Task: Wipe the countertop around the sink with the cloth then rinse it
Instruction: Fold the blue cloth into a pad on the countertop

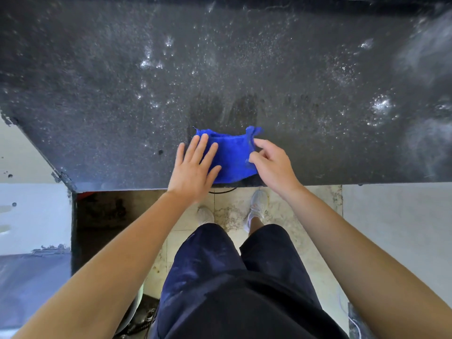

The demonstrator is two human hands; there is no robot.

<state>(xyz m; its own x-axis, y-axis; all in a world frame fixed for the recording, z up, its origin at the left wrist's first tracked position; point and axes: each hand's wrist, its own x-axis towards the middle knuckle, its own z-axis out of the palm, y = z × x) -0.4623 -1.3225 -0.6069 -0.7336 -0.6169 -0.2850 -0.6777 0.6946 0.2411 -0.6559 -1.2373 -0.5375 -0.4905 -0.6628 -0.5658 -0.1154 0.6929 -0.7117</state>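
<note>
We list one blue cloth point(230, 157) — bunched, lying on the dark speckled countertop point(97, 94) at its near edge. Left hand point(193, 167) — fingers straight and spread, laid flat on the cloth's left side. Right hand point(274, 165): thumb and curled fingers pinch the cloth's right edge.

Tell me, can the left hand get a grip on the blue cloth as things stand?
Probably yes. The left hand rests with straight fingers on the cloth, and nothing lies between them. The right hand pinches only the cloth's right edge.
</note>
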